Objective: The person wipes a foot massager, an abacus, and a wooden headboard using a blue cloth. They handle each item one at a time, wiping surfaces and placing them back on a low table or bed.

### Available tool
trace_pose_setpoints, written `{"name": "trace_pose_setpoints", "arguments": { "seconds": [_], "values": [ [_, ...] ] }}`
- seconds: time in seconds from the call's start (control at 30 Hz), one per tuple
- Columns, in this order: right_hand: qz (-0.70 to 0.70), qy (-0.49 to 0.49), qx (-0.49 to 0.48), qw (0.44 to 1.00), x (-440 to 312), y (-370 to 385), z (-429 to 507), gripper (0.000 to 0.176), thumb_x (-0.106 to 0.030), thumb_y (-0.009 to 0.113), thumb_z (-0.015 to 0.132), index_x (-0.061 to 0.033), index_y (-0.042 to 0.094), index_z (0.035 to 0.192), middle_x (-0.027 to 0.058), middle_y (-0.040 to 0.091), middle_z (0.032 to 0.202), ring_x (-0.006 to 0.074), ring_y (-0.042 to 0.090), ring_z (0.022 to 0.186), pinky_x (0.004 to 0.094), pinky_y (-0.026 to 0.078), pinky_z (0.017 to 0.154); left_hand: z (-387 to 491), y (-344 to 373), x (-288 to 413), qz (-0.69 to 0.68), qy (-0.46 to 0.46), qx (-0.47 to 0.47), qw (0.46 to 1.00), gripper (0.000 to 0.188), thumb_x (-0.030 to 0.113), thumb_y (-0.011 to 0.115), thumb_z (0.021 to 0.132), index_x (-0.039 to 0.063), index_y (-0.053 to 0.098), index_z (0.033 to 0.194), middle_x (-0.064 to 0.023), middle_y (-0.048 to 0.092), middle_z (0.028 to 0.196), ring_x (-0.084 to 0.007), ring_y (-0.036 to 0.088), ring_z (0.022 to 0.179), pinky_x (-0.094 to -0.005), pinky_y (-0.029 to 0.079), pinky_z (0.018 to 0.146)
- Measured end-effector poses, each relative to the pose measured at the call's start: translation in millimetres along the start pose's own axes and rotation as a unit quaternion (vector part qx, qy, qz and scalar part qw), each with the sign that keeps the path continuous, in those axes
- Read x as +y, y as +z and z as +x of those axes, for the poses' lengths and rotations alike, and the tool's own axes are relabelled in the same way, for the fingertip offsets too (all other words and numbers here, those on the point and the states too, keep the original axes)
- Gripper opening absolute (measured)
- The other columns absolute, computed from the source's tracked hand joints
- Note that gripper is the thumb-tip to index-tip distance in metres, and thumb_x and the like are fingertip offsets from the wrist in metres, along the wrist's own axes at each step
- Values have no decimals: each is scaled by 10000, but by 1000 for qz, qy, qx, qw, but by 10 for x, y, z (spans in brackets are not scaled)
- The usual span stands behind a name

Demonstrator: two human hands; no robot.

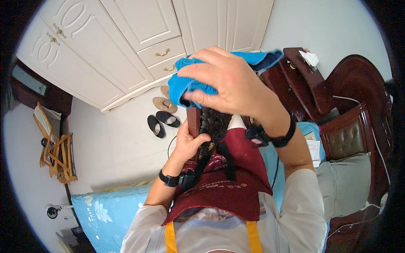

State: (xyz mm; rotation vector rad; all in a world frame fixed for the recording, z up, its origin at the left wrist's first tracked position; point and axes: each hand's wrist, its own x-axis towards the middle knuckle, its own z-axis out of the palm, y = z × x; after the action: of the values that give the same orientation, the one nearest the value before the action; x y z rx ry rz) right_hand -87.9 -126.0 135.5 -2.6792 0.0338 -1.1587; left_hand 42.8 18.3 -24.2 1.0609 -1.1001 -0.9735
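My right hand (232, 80) grips a bunched blue ribbed cloth (193, 83), which has a dark inner side. One end of the cloth sticks out past the knuckles to the right. Below it stands a reddish-brown wooden bar (193, 121), its top covered by the cloth and hand. My left hand (187, 144) is closed around this bar, thumb across its near side. Just right of the bar is a dark piece with a braid-like surface (215, 126); I cannot tell whether it is carved or woven. A dark red apron (221, 196) covers my front.
White wardrobes (152, 28) line the far side. Beige shoes (165, 105) and black shoes (155, 126) lie on the tiled floor. At left is a bed with a blue cover (110, 212); at right stand a dark wooden cabinet (303, 79) and a padded chair (345, 136).
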Motion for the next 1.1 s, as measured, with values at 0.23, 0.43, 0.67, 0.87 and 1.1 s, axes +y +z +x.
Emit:
{"name": "trace_pose_setpoints", "arguments": {
  "seconds": [0.23, 0.43, 0.67, 0.87, 1.1],
  "values": [
    [-37, 123, 35, 991, 554, -81, -432, 275, -287, 601, 912, -61, 667, 1055, 168, 627, 960, 349, 600, 912, 417, 486, 818, -24, -59, -80, 10, -9, 8, 1000, 843, 434, 820, 741, -22, 458, 1350, -65, 592, 1251, -146, 542, 1125, -318, 435, 977],
    [39, 337, 166, 926, 504, -440, -317, 273, -280, 634, 894, -15, 698, 916, 162, 668, 838, 298, 657, 750, 370, 519, 695, -107, -205, -63, -4, -11, 4, 1000, 845, 453, 828, 723, -14, 461, 1325, -49, 598, 1230, -130, 547, 1095, -316, 451, 950],
    [-124, -30, 25, 992, -3, 209, 36, 348, -425, 635, 875, -111, 657, 1023, 132, 640, 975, 299, 602, 1000, 386, 507, 843, -162, -293, -110, -46, 6, 46, 998, 725, 299, 848, 754, 7, 473, 1302, -45, 606, 1200, -174, 586, 1077, -325, 473, 934],
    [-155, 369, 184, 898, 995, -303, -54, 445, -467, 551, 946, -71, 678, 1105, 169, 706, 890, 287, 700, 803, 386, 548, 731, -245, -525, -151, -41, 6, 61, 997, 694, -41, 594, 641, 6, 475, 1323, -66, 613, 1208, -198, 598, 1103, -341, 476, 967],
    [109, 417, 239, 870, 710, 162, -191, 660, -638, 574, 879, 5, 665, 997, 86, 639, 745, 168, 616, 766, 347, 492, 744, -169, -578, -139, -87, 13, 87, 992, 836, 514, 828, 712, 27, 501, 1309, -59, 620, 1188, -190, 603, 1082, -357, 485, 928]
  ]
}}
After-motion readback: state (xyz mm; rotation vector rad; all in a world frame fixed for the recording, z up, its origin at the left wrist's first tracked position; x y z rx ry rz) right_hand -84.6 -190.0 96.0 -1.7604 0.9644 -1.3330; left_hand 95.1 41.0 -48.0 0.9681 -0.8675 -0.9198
